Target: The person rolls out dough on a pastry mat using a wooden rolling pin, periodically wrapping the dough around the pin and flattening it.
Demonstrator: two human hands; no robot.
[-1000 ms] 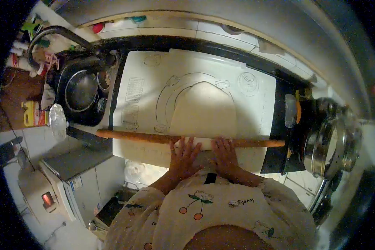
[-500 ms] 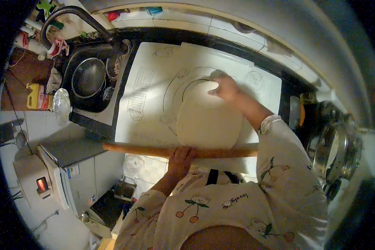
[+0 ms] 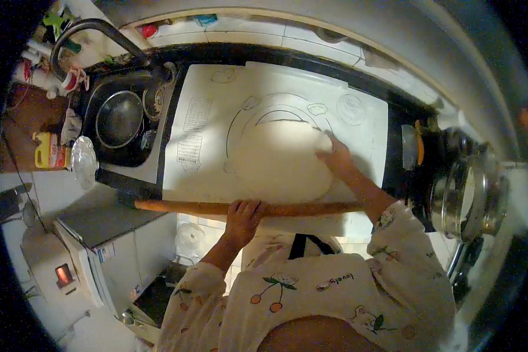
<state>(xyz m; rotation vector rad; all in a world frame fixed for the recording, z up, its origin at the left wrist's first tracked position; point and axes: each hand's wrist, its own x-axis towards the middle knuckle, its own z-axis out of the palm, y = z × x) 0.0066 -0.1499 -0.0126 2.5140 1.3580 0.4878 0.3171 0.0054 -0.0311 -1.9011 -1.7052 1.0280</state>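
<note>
A wide, thin sheet of pale dough (image 3: 281, 158) lies on the white kneading mat (image 3: 364, 176), which has printed circles and small drawings. My right hand (image 3: 336, 157) is at the dough's right edge, thumb over the top and fingers at the rim, pinching it. Along the near edge of the mat lies a long wooden rolling pin (image 3: 311, 209), close to the dough's near side. My left hand (image 3: 245, 222) has its fingers wrapped over the middle of the pin. My right forearm covers the pin's right end.
To the left is a black sink (image 3: 91, 138) with a pan (image 3: 119, 119) in it and a dark curved faucet (image 3: 94, 23). A yellow bottle (image 3: 44, 149) and a foil-covered object (image 3: 85, 162) stand beside it. Metal pots (image 3: 452, 202) sit at the right, and a tiled wall runs behind.
My right hand has moved from the dough's far edge to its right edge, nearer me. The dough's outline has shifted left and its far edge is lower. My left hand stays on the rolling pin.
</note>
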